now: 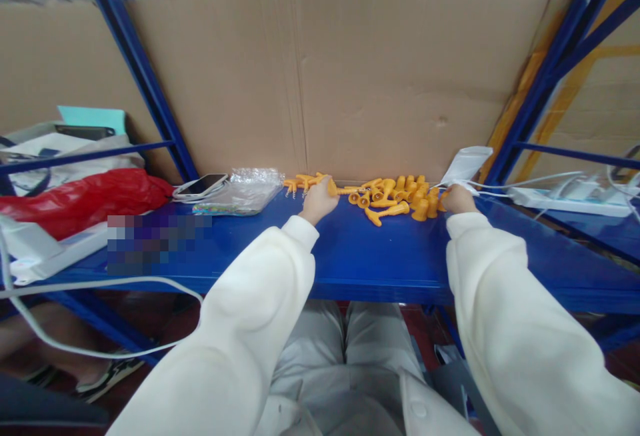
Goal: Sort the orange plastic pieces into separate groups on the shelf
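My left hand [320, 201] is closed around an orange plastic piece [333, 187], which shows above the fingers at the back of the blue shelf. Just left of it lie several orange pieces with branching, claw-like ends [301, 181]. At the right end of the orange pile, my right hand [459, 200] has its fingers curled on an orange cup-shaped piece [442, 201], mostly hidden by them. Between the hands, several hollow orange cup-shaped pieces [420, 208] stand or lie close together. A longer orange piece with a forked end [386, 213] lies in front of them.
A cardboard sheet [375, 83] backs the blue shelf [380, 256]. Left are clear plastic bags [245, 195], a phone [204, 185] with a white cable and a red bag [90, 199]. A white paper [466, 164] and a power strip [575, 200] are right. Blue posts flank the shelf.
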### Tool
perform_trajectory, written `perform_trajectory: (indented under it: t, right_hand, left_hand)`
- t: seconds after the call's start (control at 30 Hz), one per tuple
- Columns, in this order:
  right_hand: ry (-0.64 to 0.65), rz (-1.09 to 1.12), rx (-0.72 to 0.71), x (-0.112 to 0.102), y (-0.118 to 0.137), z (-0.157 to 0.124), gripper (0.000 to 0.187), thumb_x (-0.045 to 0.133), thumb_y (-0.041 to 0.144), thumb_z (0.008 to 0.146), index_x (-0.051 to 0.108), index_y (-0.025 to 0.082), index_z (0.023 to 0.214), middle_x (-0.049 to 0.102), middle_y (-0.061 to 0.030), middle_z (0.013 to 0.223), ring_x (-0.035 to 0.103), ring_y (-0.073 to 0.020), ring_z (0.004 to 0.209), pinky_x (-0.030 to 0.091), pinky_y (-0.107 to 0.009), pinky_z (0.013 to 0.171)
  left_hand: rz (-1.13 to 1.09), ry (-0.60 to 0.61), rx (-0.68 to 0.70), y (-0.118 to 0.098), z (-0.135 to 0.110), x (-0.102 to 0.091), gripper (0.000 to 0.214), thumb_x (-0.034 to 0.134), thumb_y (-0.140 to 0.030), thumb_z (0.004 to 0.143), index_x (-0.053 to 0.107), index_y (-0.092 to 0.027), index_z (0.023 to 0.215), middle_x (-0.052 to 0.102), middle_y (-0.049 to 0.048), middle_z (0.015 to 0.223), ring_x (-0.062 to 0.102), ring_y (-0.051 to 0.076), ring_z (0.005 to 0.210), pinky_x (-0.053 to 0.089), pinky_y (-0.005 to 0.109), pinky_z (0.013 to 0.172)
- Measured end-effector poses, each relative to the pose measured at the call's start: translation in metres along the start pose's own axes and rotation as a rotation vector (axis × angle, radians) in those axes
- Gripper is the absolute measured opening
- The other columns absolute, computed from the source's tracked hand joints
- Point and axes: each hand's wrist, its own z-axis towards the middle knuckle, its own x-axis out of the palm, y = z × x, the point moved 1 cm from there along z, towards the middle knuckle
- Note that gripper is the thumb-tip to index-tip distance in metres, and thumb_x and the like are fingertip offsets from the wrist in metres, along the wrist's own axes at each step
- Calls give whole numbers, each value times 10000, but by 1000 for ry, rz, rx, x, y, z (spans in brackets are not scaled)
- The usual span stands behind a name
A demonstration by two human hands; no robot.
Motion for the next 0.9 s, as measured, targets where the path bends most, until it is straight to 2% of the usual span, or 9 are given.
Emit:
perform_trajectory:
  t: [0.13, 0.23, 0.33, 0.4, 0.5, 0.6, 0.67, 0.77, 0.9]
  right_hand:
    - [0, 60, 0, -1, 1, -2, 306, 608, 97, 768, 712, 126, 1054, 745, -191, 991, 704, -314, 1049, 545, -362, 813]
    - [-24, 107, 54, -7, 4, -10, 356, 584, 100, 779, 696, 125, 1116, 714, -204, 1075, 682, -318, 1089, 535, -381, 850]
    - [-122, 158, 119, -19, 13, -21, 414, 556, 121, 805, 659, 103, 1205, 642, -238, 1208, 666, -327, 1099, 520, -420, 882]
    - [-218, 209, 78, -28, 22, -28, 413, 500, 123, 848, 643, 102, 1235, 614, -234, 1246, 647, -322, 1126, 502, -434, 920]
    - [-322, 294, -108, -38, 40, -34, 386, 430, 129, 905, 647, 98, 1222, 620, -220, 1255, 606, -310, 1188, 466, -446, 999]
    - [-325, 389, -387, -40, 61, -42, 320, 421, 148, 926, 684, 123, 1108, 676, -182, 1131, 625, -274, 1113, 464, -414, 1007]
    - [-285, 453, -582, -36, 77, -50, 283, 445, 195, 943, 700, 155, 1061, 700, -155, 1082, 640, -260, 1068, 473, -396, 996]
    - [-156, 525, -821, -27, 98, -68, 270, 493, 263, 960, 727, 165, 1051, 735, -148, 1064, 673, -264, 1046, 498, -398, 983]
    - [-2, 541, -1016, -13, 118, -90, 363, 523, 317, 975, 696, 193, 1269, 746, -131, 1196, 690, -273, 1114, 517, -426, 1014]
  left_hand:
    - [-28, -11, 16, 5, 4, 4, 585, 671, -199, 840, 553, -179, 1413, 742, 136, 1224, 687, 261, 1189, 524, 348, 1035]
    - [-62, -51, 41, 7, 5, 7, 564, 691, -180, 820, 583, -197, 1373, 747, 137, 1204, 687, 277, 1184, 533, 379, 1032]
    - [-81, -64, 49, 7, 5, 9, 556, 685, -164, 824, 581, -194, 1370, 747, 144, 1188, 704, 283, 1141, 535, 403, 1030]
    - [-94, -43, 56, 7, 5, 9, 571, 671, -164, 841, 553, -177, 1400, 746, 146, 1174, 714, 275, 1108, 536, 406, 1026]
    - [-117, 22, 102, 5, 4, 10, 624, 658, -152, 857, 499, -143, 1460, 751, 143, 1127, 737, 254, 1001, 552, 398, 998]
    - [-138, 83, 166, 3, 3, 12, 654, 653, -141, 859, 480, -147, 1490, 747, 142, 1126, 744, 243, 914, 563, 404, 973]
    - [-154, 109, 202, 2, 1, 14, 660, 649, -143, 862, 479, -157, 1499, 741, 147, 1155, 743, 253, 931, 563, 416, 971]
    - [-173, 125, 245, 1, 0, 16, 663, 644, -128, 864, 483, -159, 1507, 731, 157, 1206, 734, 274, 1025, 549, 426, 999]
    - [-207, 102, 276, 0, 1, 18, 659, 637, -101, 868, 494, -155, 1509, 719, 158, 1270, 706, 278, 1135, 523, 419, 1047]
